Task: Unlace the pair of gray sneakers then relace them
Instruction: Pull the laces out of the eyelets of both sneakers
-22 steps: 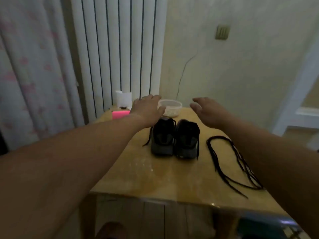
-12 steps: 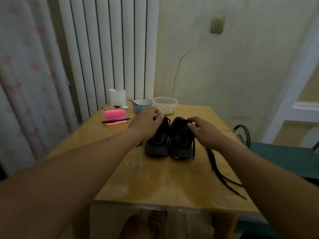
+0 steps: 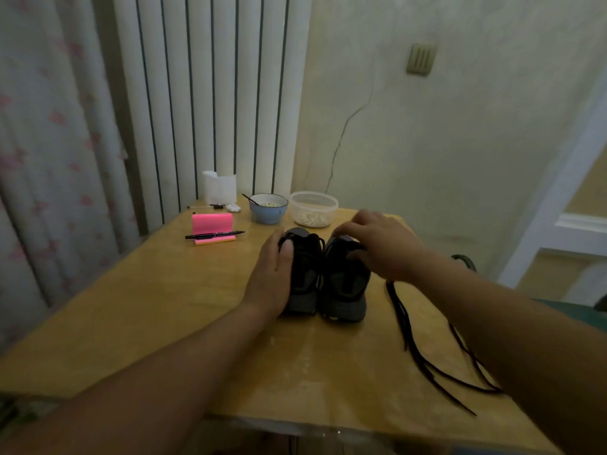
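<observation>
Two dark gray sneakers stand side by side mid-table, heels toward me. My left hand [image 3: 272, 277] clasps the left sneaker [image 3: 303, 274] from its outer side, thumb lying on top near the laces. My right hand [image 3: 377, 244] covers the top of the right sneaker [image 3: 345, 290], fingers curled over the tongue and thumb at the laces; its fingertips are blurred. A loose black shoelace [image 3: 417, 339] trails across the wooden table [image 3: 164, 307] to the right of the shoes, partly hidden by my right forearm.
At the back of the table stand a blue bowl [image 3: 267, 210], a clear plastic tub [image 3: 313, 210], a white paper roll [image 3: 219, 187] and a pink notepad [image 3: 213, 224] with a black pen. A radiator and curtain lie behind; a chair [image 3: 463, 261] stands right.
Both hands came down from above the shoes onto them. My left hand slid to the outer side of the left sneaker; my right hand settled over the right sneaker's top.
</observation>
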Motion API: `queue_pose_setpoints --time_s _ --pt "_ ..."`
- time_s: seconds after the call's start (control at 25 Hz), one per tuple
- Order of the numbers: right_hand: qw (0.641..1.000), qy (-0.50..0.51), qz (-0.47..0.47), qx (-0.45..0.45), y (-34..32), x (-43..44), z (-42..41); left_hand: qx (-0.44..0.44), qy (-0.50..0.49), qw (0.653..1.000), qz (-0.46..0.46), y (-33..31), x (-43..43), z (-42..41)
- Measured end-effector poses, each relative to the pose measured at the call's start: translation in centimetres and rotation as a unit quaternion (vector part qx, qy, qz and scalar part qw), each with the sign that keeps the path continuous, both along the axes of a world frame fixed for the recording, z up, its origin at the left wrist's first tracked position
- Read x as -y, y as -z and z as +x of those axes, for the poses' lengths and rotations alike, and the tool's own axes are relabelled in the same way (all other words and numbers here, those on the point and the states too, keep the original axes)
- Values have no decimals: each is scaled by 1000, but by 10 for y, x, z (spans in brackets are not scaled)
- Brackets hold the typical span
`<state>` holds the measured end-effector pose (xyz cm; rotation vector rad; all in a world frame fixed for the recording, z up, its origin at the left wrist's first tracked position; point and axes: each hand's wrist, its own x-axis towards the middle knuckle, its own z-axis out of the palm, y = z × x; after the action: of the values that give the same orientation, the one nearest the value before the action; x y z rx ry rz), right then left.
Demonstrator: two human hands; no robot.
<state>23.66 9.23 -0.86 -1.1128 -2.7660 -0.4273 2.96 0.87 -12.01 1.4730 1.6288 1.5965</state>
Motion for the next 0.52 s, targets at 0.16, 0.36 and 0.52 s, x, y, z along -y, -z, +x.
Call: queue_pose_setpoints --time_s 0.16,0.36,0.52 --pt "961 -85 85 250 -24 -10 -48 58 -11 996 -67 29 -3 -17" --pt "936 -72 87 332 -17 -19 -76 70 -6 995 -64 33 -5 -19" --pt "957 -14 37 288 -33 -14 -85 115 -27 992 -35 17 11 -26"
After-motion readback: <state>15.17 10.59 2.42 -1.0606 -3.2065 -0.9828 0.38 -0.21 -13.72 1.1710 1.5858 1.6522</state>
